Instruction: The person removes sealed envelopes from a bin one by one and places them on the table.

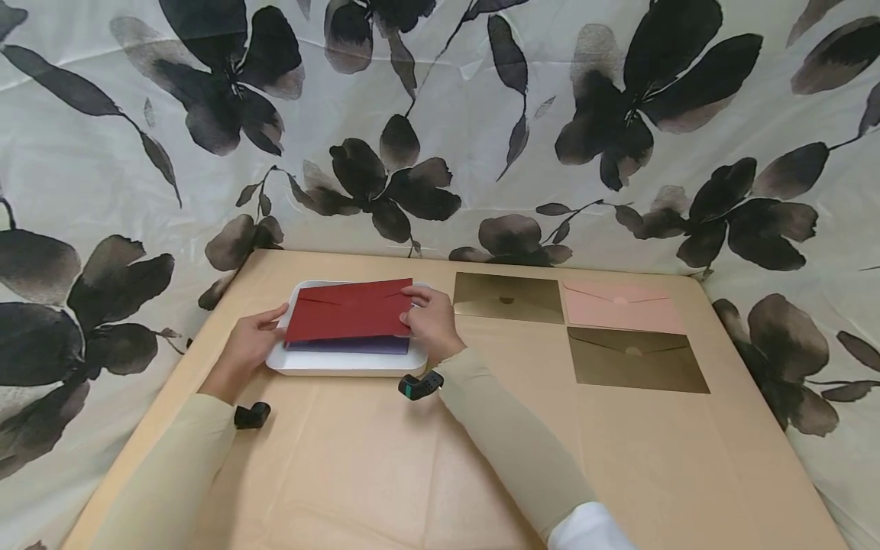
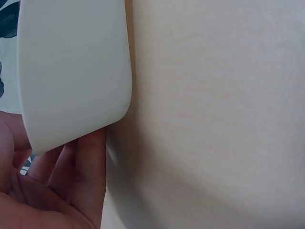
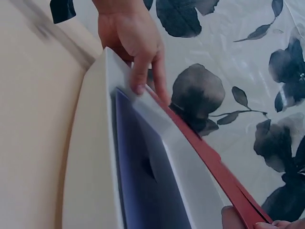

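Note:
A red envelope (image 1: 351,309) lies tilted over a white tray (image 1: 344,368), and a purple envelope (image 1: 351,346) shows beneath it inside. My right hand (image 1: 435,322) pinches the red envelope at its right end; in the right wrist view the fingertips (image 3: 271,224) hold its edge, raised above the purple one. At the tray's left end, my left hand (image 1: 249,344) grips the wall. The right wrist view shows its thumb (image 3: 139,85) over the rim, close to the red envelope's far end. In the left wrist view the fingers (image 2: 90,162) lie against the tray's outer side.
Right of the tray, a gold envelope (image 1: 509,298) and a pink envelope (image 1: 622,305) lie side by side on the tan table (image 1: 385,473). Another gold envelope (image 1: 635,363) lies below the pink one. A floral cloth (image 1: 481,191) hangs behind the table.

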`<action>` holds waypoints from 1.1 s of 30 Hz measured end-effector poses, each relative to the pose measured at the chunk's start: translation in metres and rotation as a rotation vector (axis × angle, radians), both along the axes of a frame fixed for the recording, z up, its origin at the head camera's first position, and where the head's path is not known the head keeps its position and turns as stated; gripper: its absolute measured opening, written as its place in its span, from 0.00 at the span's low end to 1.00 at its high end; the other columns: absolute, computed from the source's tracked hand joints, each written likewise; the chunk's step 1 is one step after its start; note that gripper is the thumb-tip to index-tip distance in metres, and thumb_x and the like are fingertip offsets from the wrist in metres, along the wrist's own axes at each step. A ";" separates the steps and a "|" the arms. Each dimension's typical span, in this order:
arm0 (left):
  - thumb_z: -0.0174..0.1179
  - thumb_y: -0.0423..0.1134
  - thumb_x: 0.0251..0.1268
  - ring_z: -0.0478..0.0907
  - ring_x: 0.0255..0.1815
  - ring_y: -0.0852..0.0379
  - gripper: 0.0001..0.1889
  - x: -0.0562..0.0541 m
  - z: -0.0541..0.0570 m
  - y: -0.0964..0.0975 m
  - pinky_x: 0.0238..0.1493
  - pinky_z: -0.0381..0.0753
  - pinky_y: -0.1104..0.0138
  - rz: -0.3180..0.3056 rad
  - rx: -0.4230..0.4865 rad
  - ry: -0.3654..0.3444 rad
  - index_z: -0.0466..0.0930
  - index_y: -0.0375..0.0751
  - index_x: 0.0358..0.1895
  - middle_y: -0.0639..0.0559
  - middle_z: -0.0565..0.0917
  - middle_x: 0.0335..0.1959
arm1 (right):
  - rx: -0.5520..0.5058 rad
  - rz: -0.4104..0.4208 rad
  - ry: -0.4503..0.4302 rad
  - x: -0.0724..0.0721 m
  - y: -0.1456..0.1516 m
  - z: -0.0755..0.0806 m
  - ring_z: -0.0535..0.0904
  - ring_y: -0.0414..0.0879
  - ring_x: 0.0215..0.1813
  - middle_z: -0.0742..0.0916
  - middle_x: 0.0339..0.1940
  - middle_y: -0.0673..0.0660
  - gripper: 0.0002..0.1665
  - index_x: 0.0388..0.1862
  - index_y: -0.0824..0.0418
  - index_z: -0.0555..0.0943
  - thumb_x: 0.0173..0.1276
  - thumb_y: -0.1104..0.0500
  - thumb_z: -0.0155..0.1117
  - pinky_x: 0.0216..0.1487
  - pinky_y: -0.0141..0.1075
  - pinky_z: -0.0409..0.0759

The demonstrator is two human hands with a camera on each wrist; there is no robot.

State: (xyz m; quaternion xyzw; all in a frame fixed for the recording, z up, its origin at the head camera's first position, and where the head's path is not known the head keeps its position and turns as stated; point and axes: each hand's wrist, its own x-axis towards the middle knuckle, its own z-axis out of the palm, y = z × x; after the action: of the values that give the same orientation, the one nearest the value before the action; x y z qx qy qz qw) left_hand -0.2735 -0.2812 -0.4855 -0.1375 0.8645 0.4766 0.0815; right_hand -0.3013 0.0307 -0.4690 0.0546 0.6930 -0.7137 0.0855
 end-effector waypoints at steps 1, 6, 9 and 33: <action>0.50 0.33 0.79 0.57 0.84 0.32 0.32 0.000 0.000 0.000 0.80 0.64 0.42 -0.005 -0.006 0.005 0.56 0.46 0.82 0.30 0.59 0.82 | 0.000 -0.010 0.003 0.000 0.003 0.001 0.87 0.58 0.59 0.88 0.63 0.61 0.31 0.62 0.57 0.85 0.63 0.78 0.60 0.50 0.48 0.91; 0.49 0.34 0.79 0.57 0.83 0.31 0.32 0.001 0.000 -0.001 0.79 0.65 0.41 -0.024 -0.031 0.011 0.55 0.46 0.83 0.28 0.59 0.82 | 0.032 -0.002 0.001 0.002 0.017 0.007 0.87 0.58 0.60 0.88 0.63 0.60 0.31 0.62 0.54 0.85 0.65 0.77 0.61 0.55 0.46 0.90; 0.49 0.34 0.79 0.56 0.84 0.32 0.32 0.001 0.000 -0.001 0.79 0.65 0.41 -0.029 -0.033 0.016 0.55 0.45 0.83 0.29 0.58 0.82 | 0.048 -0.001 0.009 0.002 0.026 0.010 0.88 0.57 0.60 0.89 0.62 0.60 0.30 0.62 0.53 0.86 0.66 0.76 0.61 0.55 0.46 0.90; 0.50 0.33 0.80 0.53 0.84 0.30 0.32 -0.001 -0.002 0.001 0.79 0.64 0.40 -0.011 -0.032 0.001 0.54 0.46 0.82 0.32 0.55 0.84 | 0.085 0.024 0.025 0.018 0.098 0.013 0.83 0.58 0.64 0.88 0.61 0.62 0.29 0.61 0.56 0.86 0.65 0.77 0.61 0.47 0.38 0.91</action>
State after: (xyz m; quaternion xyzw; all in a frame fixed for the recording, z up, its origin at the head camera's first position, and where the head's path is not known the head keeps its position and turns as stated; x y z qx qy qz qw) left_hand -0.2749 -0.2803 -0.4878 -0.1338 0.8727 0.4624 0.0814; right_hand -0.2835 0.1292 -0.4564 0.0408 0.7244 -0.6832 0.0828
